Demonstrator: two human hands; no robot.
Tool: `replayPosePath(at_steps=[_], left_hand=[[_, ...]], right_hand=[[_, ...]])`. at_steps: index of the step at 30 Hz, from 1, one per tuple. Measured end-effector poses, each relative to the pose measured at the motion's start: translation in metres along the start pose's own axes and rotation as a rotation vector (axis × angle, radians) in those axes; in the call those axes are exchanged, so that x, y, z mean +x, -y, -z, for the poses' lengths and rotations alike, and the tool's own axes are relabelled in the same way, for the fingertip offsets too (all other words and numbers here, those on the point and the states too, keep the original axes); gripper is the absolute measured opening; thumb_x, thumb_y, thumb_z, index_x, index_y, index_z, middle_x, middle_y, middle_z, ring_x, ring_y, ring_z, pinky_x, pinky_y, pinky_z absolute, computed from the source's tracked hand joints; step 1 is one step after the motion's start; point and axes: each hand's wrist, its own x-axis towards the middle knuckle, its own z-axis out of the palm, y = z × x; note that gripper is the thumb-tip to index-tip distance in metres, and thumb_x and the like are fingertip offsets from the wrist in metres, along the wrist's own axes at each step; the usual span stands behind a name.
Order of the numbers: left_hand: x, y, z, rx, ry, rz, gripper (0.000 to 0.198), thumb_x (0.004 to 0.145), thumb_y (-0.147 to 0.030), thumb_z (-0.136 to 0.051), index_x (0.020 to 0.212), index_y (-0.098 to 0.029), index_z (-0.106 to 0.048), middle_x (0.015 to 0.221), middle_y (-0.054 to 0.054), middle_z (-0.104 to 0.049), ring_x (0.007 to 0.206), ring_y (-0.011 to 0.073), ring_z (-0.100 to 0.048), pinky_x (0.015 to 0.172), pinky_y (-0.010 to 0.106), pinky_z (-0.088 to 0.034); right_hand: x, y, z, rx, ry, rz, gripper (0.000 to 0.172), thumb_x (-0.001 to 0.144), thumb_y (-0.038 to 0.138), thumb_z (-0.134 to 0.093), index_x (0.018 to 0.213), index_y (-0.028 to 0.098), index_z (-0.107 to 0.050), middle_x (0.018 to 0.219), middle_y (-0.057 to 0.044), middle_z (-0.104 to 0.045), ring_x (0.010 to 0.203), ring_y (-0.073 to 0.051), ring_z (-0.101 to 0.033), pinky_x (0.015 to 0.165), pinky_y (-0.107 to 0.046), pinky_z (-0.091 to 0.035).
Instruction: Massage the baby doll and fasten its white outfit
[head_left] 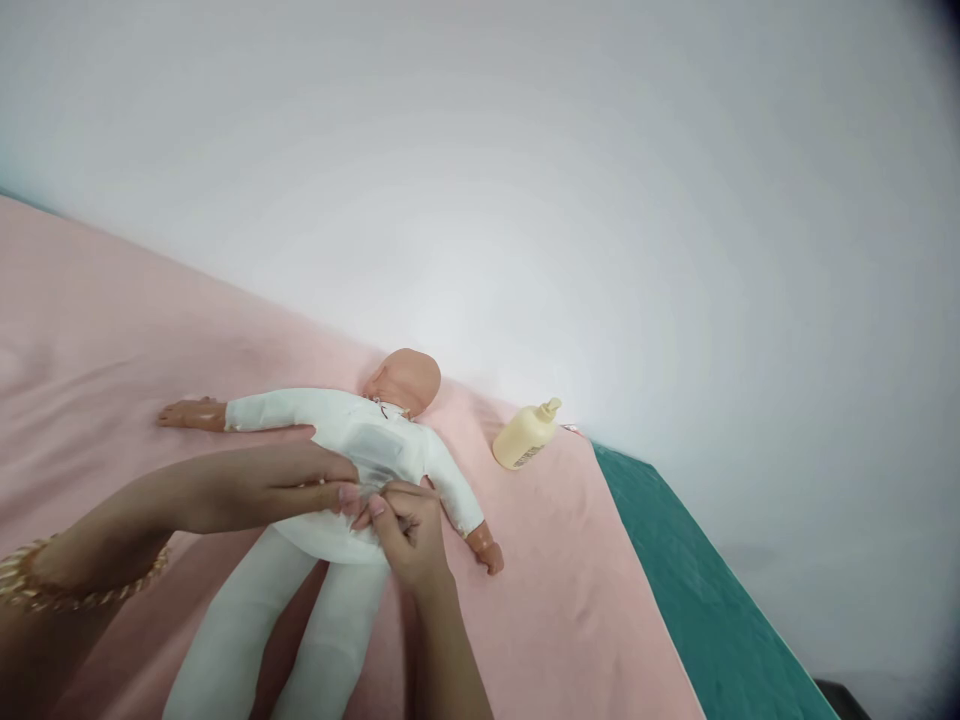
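A baby doll [390,440] in a white long-sleeved suit with white legs lies on its back, arms spread and head towards the wall. Over its belly, both hands meet at a thin, see-through film [365,490], perhaps plastic. My left hand [319,485], coming in from the left, pinches the film between thumb and fingers. Close beside it, my right hand [412,525] is curled, with its thumb and fingertips pinching the same film. A greyish rectangle [373,445] shows on the doll's chest just above the hands; what it is cannot be made out.
A pale yellow pump bottle [525,437] leans to the right of the doll, near the wall [525,200]. Beneath them spreads a wrinkled pink sheet [547,600]. Past the sheet's right edge a green mattress surface [690,560] shows.
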Motion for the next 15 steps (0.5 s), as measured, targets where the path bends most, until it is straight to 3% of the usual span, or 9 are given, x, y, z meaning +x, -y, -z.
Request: replayPosePath(at_steps=[2,5,11,15], left_hand=[[0.000,-0.001,-0.002,-0.105,0.152,0.012,0.052,0.099,-0.066,-0.037,0.092,-0.025,-0.068,0.084,0.000,-0.061,0.077,0.0194,-0.054,0.071,0.023,-0.044],[0.003,-0.002,-0.004,-0.212,0.221,0.054,0.046,0.099,-0.061,-0.039,0.093,-0.026,-0.069,0.091,0.000,-0.062,0.085,0.0208,-0.054,0.076,0.022,-0.045],[0.009,-0.004,-0.006,-0.269,0.224,0.082,0.038,0.096,-0.053,-0.043,0.091,-0.028,-0.072,0.098,0.001,-0.068,0.098,0.0268,-0.060,0.088,0.030,-0.047],[0.006,0.005,-0.004,-0.230,0.230,0.092,0.039,0.098,-0.055,-0.042,0.100,-0.029,-0.071,0.104,0.001,-0.067,0.100,0.0269,-0.058,0.088,0.031,-0.047]], right_hand=[[0.000,-0.002,-0.001,0.022,0.042,-0.005,0.049,0.100,0.041,-0.049,0.062,0.019,-0.071,0.059,-0.003,-0.064,0.052,-0.015,-0.053,0.052,-0.029,-0.039],[0.001,-0.004,-0.002,0.029,0.128,-0.054,0.053,0.102,0.044,-0.045,0.062,0.020,-0.071,0.062,-0.004,-0.067,0.058,-0.016,-0.061,0.058,-0.029,-0.046],[0.002,0.001,-0.002,-0.060,0.227,-0.186,0.057,0.103,0.045,-0.038,0.064,0.024,-0.073,0.067,-0.001,-0.071,0.067,-0.018,-0.068,0.069,-0.030,-0.052],[0.002,0.003,-0.001,-0.059,0.164,-0.148,0.059,0.104,0.050,-0.036,0.067,0.025,-0.075,0.068,-0.002,-0.070,0.068,-0.019,-0.067,0.068,-0.031,-0.051]])
